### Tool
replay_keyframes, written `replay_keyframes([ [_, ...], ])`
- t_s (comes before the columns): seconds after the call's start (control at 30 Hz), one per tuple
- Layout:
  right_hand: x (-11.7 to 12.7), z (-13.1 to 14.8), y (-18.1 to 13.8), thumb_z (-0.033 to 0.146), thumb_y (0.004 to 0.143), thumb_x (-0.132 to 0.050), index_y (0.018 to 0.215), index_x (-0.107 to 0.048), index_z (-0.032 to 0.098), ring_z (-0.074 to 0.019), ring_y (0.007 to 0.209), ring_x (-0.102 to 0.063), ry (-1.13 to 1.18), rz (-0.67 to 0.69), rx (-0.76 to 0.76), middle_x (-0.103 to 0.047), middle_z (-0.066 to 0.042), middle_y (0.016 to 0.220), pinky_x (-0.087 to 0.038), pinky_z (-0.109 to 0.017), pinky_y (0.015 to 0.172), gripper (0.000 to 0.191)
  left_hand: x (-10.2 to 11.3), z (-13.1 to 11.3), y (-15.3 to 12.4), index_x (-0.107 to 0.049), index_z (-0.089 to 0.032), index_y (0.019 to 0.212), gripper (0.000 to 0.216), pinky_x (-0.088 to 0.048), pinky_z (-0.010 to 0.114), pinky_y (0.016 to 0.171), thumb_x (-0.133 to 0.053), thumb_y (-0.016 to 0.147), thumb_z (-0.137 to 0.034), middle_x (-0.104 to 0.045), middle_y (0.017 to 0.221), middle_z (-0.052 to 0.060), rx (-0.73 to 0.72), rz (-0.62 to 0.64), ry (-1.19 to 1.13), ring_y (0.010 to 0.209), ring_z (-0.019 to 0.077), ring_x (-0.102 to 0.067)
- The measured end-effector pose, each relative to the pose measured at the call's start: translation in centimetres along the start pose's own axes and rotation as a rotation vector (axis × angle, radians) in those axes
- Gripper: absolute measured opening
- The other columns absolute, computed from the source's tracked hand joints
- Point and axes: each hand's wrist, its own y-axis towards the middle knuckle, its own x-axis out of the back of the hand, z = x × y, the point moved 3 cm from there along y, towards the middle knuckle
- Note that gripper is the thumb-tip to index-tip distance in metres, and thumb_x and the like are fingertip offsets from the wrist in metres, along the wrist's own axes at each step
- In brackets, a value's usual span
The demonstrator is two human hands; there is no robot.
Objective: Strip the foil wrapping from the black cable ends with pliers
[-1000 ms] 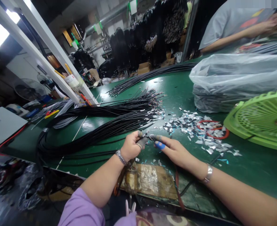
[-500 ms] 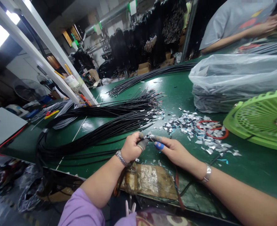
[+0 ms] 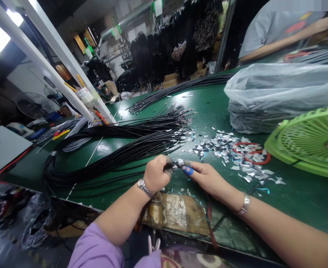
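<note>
Left of the green fan [image 3: 306,143]: left hand [image 3: 156,173] is gripping a dark cable [image 3: 175,163], rolling further over than a second ago; cable is spanning both hands, looking thin, showing more silver now; right hand [image 3: 210,180], nearest fan, is pinching its silvery end.

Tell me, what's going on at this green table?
A person's left hand holds a thin black cable and the right hand is at its end, though that grip is too small to make out. Black cable bundles lie farther left, silvery scraps beyond the right hand, a green fan farther right. Across the table, another person is partly visible.
</note>
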Motion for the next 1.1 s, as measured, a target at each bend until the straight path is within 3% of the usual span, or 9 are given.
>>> replay_keyframes([
  [0.17,-0.2,0.1,0.1,0.044,0.082,-0.051,0.090,-0.075,0.023,-0.0232,0.074,-0.065,0.010,-0.003,0.013,-0.073,-0.001,0.077,-0.053,-0.036,0.069,0.033,0.1,0.0,0.2,-0.052,-0.019,0.068,0.006,-0.040,0.024,0.059,-0.056,0.071,-0.018,-0.056,0.063,0.001,0.091,0.055,-0.009,0.060,0.0122,-0.049],
  [0.27,-0.2,0.1,0.2,0.045,0.082,-0.051,0.089,-0.075,0.024,-0.0239,0.076,-0.065,-0.005,0.003,0.032,-0.073,-0.001,0.078,-0.053,-0.036,0.070,0.032,-0.3,0.1,0.4,-0.047,-0.018,0.064,0.025,-0.035,0.021,0.049,-0.058,0.076,-0.037,-0.050,0.053,-0.003,0.250,0.140,-0.260,0.049,0.0084,-0.044],
  [0.37,-0.2,0.2,0.2,0.043,0.082,-0.050,0.087,-0.075,0.024,-0.0236,0.074,-0.065,-0.054,0.005,0.056,-0.073,-0.002,0.077,-0.053,-0.036,0.069,0.032,-0.7,0.2,0.5,-0.046,-0.018,0.066,0.040,-0.027,0.019,0.038,-0.061,0.070,-0.055,-0.046,0.047,-0.006,0.469,0.247,-0.538,0.036,0.0047,-0.035],
  [0.53,-0.2,0.4,0.0,0.043,0.082,-0.048,0.083,-0.074,0.023,-0.0219,0.067,-0.062,-0.116,0.008,0.092,-0.072,-0.002,0.074,-0.051,-0.034,0.062,0.033,-0.8,0.4,0.6,-0.047,-0.016,0.068,0.050,-0.015,0.016,0.031,-0.073,0.056,-0.057,-0.042,0.040,-0.009,0.659,0.419,-0.847,0.027,0.0015,-0.026],
  [0.63,-0.1,0.6,0.0,0.044,0.082,-0.048,0.081,-0.073,0.023,-0.0212,0.065,-0.062,-0.132,0.018,0.113,-0.071,-0.003,0.072,-0.050,-0.033,0.062,0.033,-0.9,0.6,0.6,-0.047,-0.016,0.069,0.050,-0.013,0.016,0.030,-0.076,0.054,-0.053,-0.041,0.038,-0.010,0.696,0.495,-0.957,0.026,0.0008,-0.023],
  [0.73,0.0,0.7,0.1,0.045,0.082,-0.050,0.087,-0.072,0.023,-0.0231,0.075,-0.065,-0.101,0.024,0.129,-0.073,-0.004,0.082,-0.052,-0.036,0.071,0.032,-0.9,0.7,0.6,-0.046,-0.016,0.069,0.049,-0.013,0.016,0.030,-0.076,0.055,-0.051,-0.041,0.038,-0.010,0.686,0.495,-0.974,0.026,0.0007,-0.023],
  [0.83,0.3,0.7,0.3,0.048,0.083,-0.050,0.093,-0.071,0.023,-0.0245,0.084,-0.065,-0.061,0.022,0.108,-0.073,-0.005,0.088,-0.052,-0.037,0.079,0.035,-0.9,0.6,0.6,-0.047,-0.015,0.068,0.047,-0.014,0.016,0.030,-0.074,0.057,-0.052,-0.042,0.040,-0.009,0.648,0.452,-0.916,0.027,0.0009,-0.026],
  [1.1,0.5,0.9,0.0,0.049,0.086,-0.044,0.101,-0.069,0.021,-0.0230,0.084,-0.065,-0.081,0.042,0.104,-0.071,-0.005,0.088,-0.052,-0.037,0.080,0.041,-0.9,0.5,0.6,-0.049,-0.015,0.070,0.048,-0.028,0.015,0.033,-0.071,0.057,-0.055,-0.053,0.049,-0.005,0.598,0.307,-0.712,0.034,0.0048,-0.045],
])
